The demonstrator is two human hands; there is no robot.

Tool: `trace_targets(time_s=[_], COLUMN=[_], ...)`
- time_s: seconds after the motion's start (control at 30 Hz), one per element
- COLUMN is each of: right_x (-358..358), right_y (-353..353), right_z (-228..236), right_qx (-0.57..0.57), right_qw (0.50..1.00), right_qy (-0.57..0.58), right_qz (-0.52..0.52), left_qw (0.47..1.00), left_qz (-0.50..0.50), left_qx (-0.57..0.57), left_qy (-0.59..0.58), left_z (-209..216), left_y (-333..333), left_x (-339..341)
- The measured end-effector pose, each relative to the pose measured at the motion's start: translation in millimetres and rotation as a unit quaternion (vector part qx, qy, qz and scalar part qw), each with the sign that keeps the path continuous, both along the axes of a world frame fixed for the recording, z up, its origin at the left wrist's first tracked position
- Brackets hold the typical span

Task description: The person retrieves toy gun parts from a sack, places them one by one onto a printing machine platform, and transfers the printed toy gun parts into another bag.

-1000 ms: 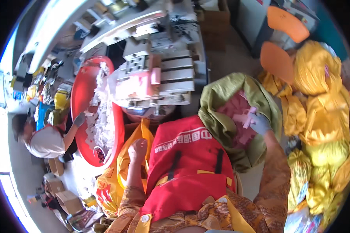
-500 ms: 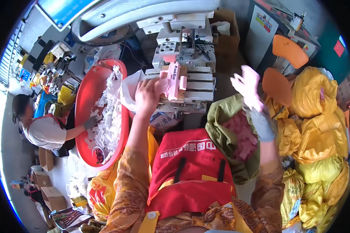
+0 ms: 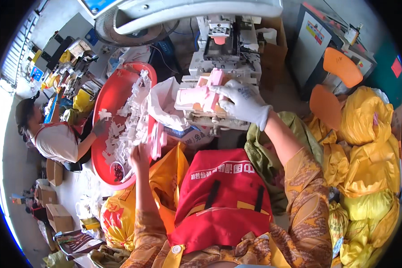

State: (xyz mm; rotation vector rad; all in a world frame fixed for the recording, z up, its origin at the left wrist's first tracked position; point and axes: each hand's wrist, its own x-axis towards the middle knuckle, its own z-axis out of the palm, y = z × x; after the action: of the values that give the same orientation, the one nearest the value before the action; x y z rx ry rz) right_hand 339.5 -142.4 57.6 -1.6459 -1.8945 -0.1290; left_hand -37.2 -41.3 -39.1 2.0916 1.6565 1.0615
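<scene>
My bare left hand is closed on a pink plastic toy gun, blurred by motion, between the red tub and the open orange bag. On the machine's fixture lies a second pink toy gun. My gloved right hand grips its right side, with thumb and fingers at its edge. Above and behind the fixture hangs the machine's pink printing pad. The olive sack sits under my right forearm, its contents mostly hidden.
A large red tub heaped with white plastic parts stands at left; a co-worker reaches into it. A white bag hangs beside the fixture. Yellow sacks and an orange chair stand at right.
My left hand has carried the printed toy gun off the fixture, down and left. My right hand has swung from above the olive sack to the fixture, where another pink gun now lies.
</scene>
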Motion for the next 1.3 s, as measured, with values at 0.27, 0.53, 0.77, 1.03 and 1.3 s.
trace_targets(time_s=[0.27,0.53,0.77,1.03,1.3], right_x=[5.3,109.6,176.3,161.4,103.8], right_y=[7.3,-98.9,-207.9,-238.7,-300.1], right_z=[3.5,-76.8,-302.6,-362.6,-309.1], right_qx=[0.066,0.049,-0.449,-0.454,-0.439], right_qw=[0.99,0.889,0.876,0.746,0.854], right_qy=[-0.111,0.456,-0.08,-0.201,-0.186], right_qz=[0.049,-0.003,-0.154,-0.444,-0.207], left_qw=[0.987,0.94,0.932,0.924,0.925], left_qz=[0.065,0.013,-0.024,-0.091,-0.098], left_qx=[-0.064,-0.176,-0.224,-0.236,-0.239], left_qy=[0.131,0.292,0.284,0.288,0.277], left_z=[-102.4,-138.1,-134.3,-130.5,-132.1], left_y=[-66.5,-62.3,-51.9,-54.6,-64.9], left_x=[-98.1,-117.8,-75.2,-35.9,-27.4])
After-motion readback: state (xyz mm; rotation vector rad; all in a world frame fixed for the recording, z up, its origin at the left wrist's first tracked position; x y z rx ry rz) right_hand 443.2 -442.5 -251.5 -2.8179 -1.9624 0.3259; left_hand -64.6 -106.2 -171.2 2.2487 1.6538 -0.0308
